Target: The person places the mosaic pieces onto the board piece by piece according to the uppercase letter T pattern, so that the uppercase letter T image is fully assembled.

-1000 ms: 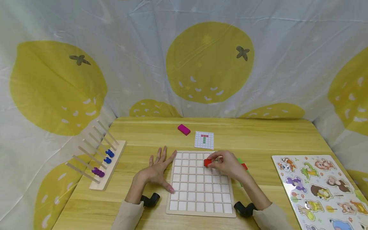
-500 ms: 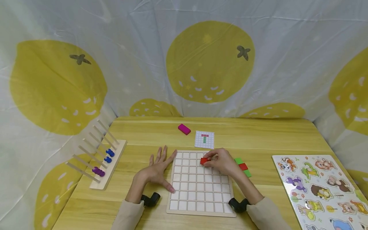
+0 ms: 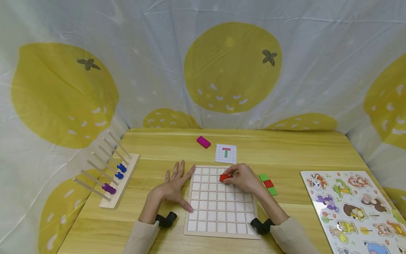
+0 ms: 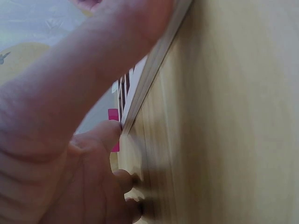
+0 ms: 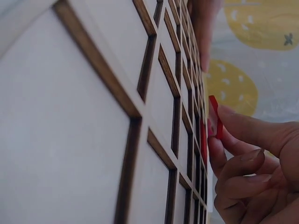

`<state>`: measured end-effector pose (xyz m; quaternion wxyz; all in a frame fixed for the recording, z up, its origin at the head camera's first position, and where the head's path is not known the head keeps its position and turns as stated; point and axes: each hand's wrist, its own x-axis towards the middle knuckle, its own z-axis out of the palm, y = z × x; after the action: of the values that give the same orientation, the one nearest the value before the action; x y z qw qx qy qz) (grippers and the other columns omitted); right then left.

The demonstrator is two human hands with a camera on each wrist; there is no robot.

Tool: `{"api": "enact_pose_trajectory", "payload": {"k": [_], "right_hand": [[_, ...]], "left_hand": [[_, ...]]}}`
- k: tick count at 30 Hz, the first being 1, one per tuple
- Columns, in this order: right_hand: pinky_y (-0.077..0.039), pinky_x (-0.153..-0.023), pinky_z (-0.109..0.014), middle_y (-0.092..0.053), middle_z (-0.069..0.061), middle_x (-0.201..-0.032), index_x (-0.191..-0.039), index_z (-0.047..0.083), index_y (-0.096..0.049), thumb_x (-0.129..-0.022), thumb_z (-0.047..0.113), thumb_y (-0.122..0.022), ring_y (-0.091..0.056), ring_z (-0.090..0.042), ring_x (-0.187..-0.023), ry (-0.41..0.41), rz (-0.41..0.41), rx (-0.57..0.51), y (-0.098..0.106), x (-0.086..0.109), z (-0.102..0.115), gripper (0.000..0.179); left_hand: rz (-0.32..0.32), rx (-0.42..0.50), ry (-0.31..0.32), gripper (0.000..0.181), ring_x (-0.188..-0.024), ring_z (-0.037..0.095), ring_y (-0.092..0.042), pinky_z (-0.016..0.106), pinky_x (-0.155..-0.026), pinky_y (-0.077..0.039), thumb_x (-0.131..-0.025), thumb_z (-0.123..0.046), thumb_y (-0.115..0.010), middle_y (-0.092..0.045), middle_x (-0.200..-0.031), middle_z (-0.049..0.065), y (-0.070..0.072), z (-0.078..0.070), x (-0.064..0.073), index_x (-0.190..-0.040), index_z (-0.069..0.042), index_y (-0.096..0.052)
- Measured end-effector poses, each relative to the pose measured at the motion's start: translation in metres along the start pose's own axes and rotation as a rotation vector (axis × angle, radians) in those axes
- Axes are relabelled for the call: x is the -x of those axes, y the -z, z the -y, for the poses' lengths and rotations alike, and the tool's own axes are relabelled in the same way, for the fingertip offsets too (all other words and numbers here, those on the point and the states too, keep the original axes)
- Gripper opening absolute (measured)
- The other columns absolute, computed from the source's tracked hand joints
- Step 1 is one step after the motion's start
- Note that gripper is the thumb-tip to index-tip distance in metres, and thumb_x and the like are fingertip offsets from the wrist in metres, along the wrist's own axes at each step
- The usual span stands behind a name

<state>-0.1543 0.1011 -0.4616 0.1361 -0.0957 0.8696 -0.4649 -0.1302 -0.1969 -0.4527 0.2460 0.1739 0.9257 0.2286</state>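
Observation:
A wooden grid board [image 3: 222, 236] with white square cells lies in front of me. My right hand [image 3: 245, 179] pinches a red square tile [image 3: 223, 177] between thumb and fingers, over the upper middle cells. In the right wrist view that tile [image 5: 219, 122] stands tilted, close over the grid, and another red tile [image 5: 203, 142] sits in a cell beside it. My left hand [image 3: 171, 191] has its fingers spread, thumb and index fingertip touching the board's left edge. Right of the board lie two green tiles [image 3: 272, 191] and a red tile [image 3: 269, 183].
Behind the board lie a pattern card [image 3: 226, 153] with a red and green T and a magenta block [image 3: 203, 142]. A peg stand [image 3: 122, 188] with blue and purple beads stands at left. An animal puzzle board [image 3: 355, 208] lies at right.
My right hand has moved slightly left with the red tile, uncovering the green and red tiles beside the board. The left hand has stayed at the board's edge.

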Motion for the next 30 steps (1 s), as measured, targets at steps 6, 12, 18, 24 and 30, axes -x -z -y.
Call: {"api": "enact_pose_trajectory", "payload": {"k": [6,12,18,24,30], "right_hand": [[-0.045,-0.064,-0.024,-0.073,-0.005,-0.095,-0.098,0.008,-0.080,-0.084,0.011,-0.086,-0.055,-0.016,-0.079,0.007,0.006,-0.011,-0.001,-0.001,0.001,0.015],[-0.047,-0.067,-0.025,-0.075,-0.005,-0.096,-0.098,0.008,-0.081,-0.084,0.010,-0.085,-0.057,-0.015,-0.080,0.036,-0.007,0.013,-0.002,-0.001,0.004,0.014],[-0.049,-0.074,-0.028,-0.074,-0.004,-0.096,-0.097,0.008,-0.081,-0.083,0.009,-0.086,-0.058,-0.016,-0.086,0.053,-0.024,0.059,-0.006,-0.002,0.006,0.014],[-0.050,-0.072,-0.028,-0.072,-0.005,-0.093,-0.097,0.007,-0.082,-0.083,0.008,-0.086,-0.057,-0.015,-0.083,0.054,-0.012,0.082,-0.009,-0.003,0.009,0.014],[-0.050,-0.072,-0.028,-0.071,-0.005,-0.094,-0.098,0.007,-0.082,-0.082,0.007,-0.086,-0.057,-0.015,-0.083,0.036,-0.008,0.071,-0.009,-0.003,0.011,0.016]], "left_hand": [[0.005,0.001,0.004,0.147,-0.156,0.045,0.027,0.073,-0.122,0.015,-0.059,-0.048,-0.099,0.025,-0.168,0.025,0.000,0.001,0.000,-0.168,-0.022,-0.003],[0.007,0.002,0.005,0.148,-0.156,0.044,0.028,0.072,-0.122,0.015,-0.059,-0.049,-0.098,0.025,-0.169,0.025,0.000,0.001,-0.001,-0.168,-0.022,-0.003],[0.008,0.005,0.005,0.148,-0.155,0.044,0.028,0.072,-0.122,0.016,-0.059,-0.048,-0.099,0.025,-0.168,0.025,0.001,0.000,-0.001,-0.168,-0.022,-0.003],[0.008,-0.001,0.009,0.148,-0.156,0.044,0.028,0.072,-0.122,0.015,-0.059,-0.048,-0.099,0.025,-0.168,0.025,0.001,0.000,0.000,-0.168,-0.021,-0.003],[0.005,-0.004,0.007,0.147,-0.156,0.044,0.028,0.071,-0.123,0.015,-0.059,-0.049,-0.098,0.025,-0.169,0.024,0.000,0.000,0.000,-0.168,-0.023,-0.003]]}}
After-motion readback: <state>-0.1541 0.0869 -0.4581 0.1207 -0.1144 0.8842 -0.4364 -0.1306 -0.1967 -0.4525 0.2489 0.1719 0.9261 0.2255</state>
